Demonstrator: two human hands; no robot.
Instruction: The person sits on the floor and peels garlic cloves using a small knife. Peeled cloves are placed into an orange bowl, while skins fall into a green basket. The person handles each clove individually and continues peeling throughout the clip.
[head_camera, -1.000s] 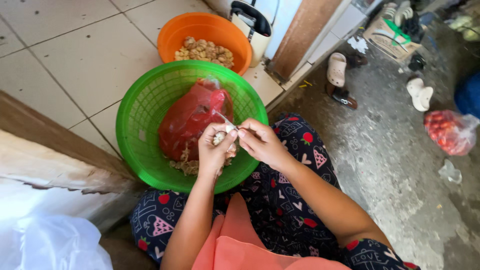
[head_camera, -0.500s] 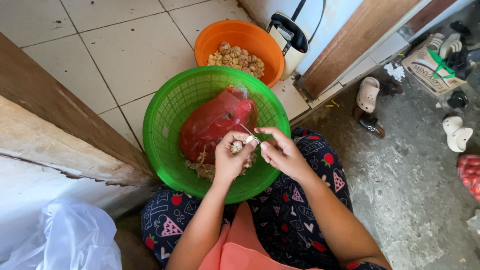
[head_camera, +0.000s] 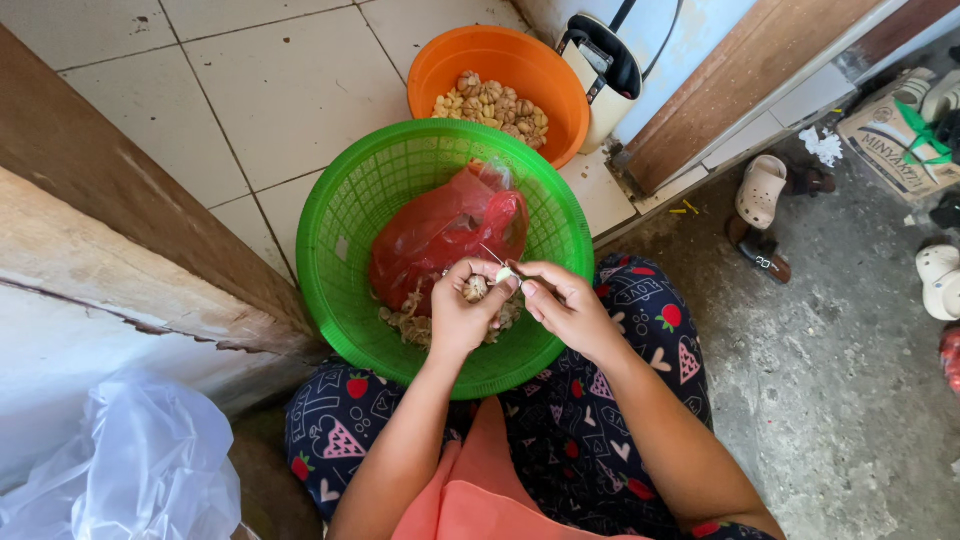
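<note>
My left hand (head_camera: 462, 312) grips a small pale garlic bulb (head_camera: 476, 288) over a green mesh basket (head_camera: 345, 235) resting on my lap. My right hand (head_camera: 565, 305) pinches a white clove or piece of skin (head_camera: 506, 273) at the bulb, fingertips touching the left hand's. Inside the basket lies a red plastic bag (head_camera: 440, 232) with loose papery peels (head_camera: 410, 322) beside it. Whether the right hand also holds a small blade is unclear.
An orange bowl (head_camera: 520, 70) of garlic pieces (head_camera: 495, 105) sits beyond the basket on the tiled floor (head_camera: 250, 90). A white and black kettle (head_camera: 605, 70) stands by it. Sandals (head_camera: 760, 195) lie on the concrete to the right; a clear plastic bag (head_camera: 130, 470) is lower left.
The view has shifted, so basket and bowl sit further right and lower in frame. My hands stay together over the basket, working the same bulb.
</note>
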